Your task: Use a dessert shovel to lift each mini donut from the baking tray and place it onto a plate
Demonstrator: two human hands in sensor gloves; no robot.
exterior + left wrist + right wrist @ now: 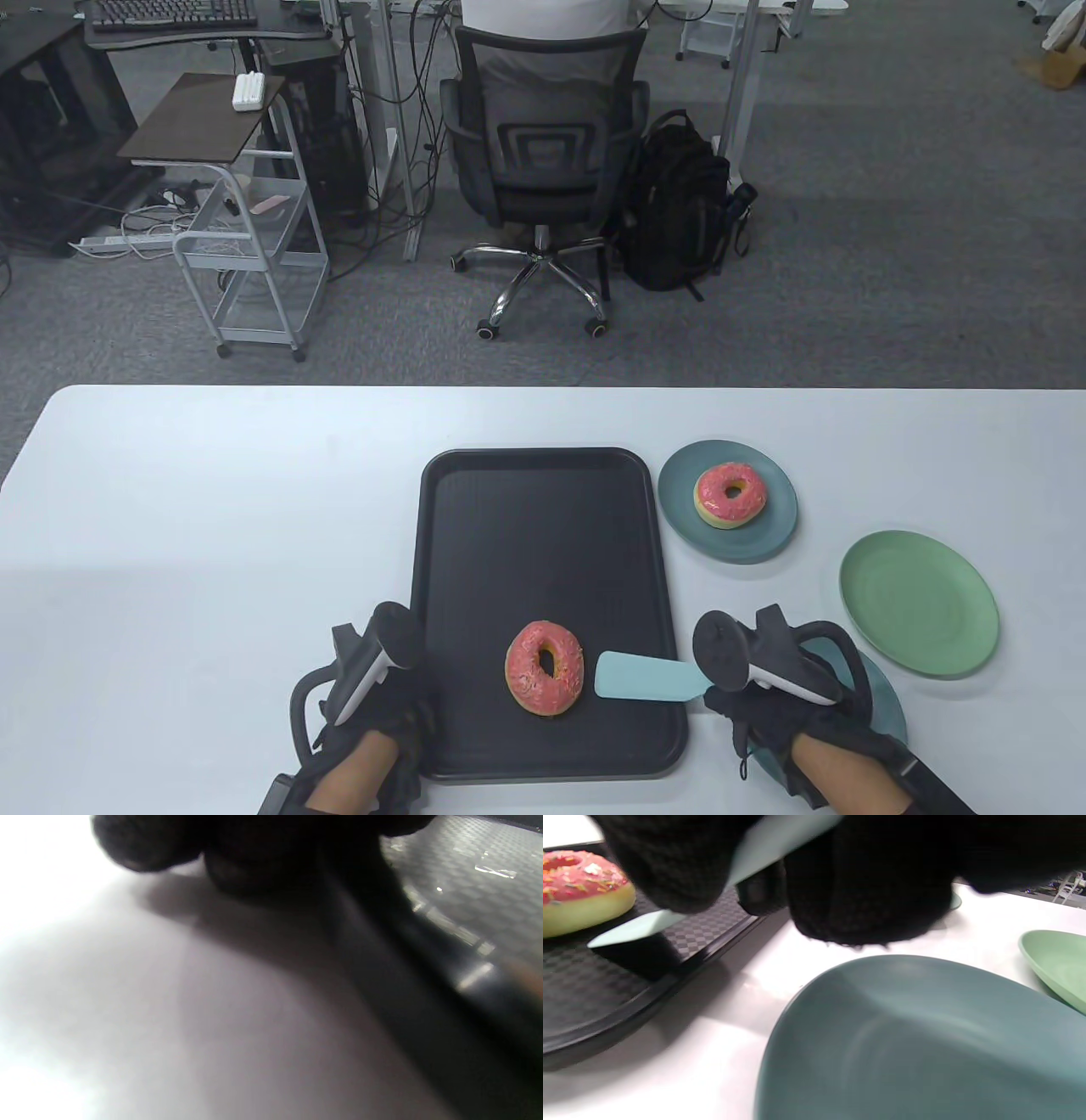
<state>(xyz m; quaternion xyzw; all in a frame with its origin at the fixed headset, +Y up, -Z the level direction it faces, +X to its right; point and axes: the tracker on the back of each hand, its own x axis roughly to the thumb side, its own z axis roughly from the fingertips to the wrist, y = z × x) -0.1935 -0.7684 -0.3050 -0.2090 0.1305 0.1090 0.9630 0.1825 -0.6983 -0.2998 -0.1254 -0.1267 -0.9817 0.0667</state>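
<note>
A pink-frosted sprinkled donut [545,666] [581,891] lies on the black baking tray [543,543] [606,993], near its front edge. My right hand [738,700] [763,878] grips the handle of a pale blue dessert shovel [645,677] [640,927]. Its flat blade hovers low over the tray, its tip just right of the donut and apart from it. My left hand [382,722] [237,853] sits at the tray's front-left rim [479,870]; its blurred, dark fingers hide the grip. A second pink donut [730,495] rests on a teal plate [764,543] right of the tray.
A bare green plate [918,603] [1056,959] lies at the right. Another teal plate [882,705] [925,1035] sits under my right wrist. Beyond the white table's far edge stand an office chair [543,144], a backpack and a cart.
</note>
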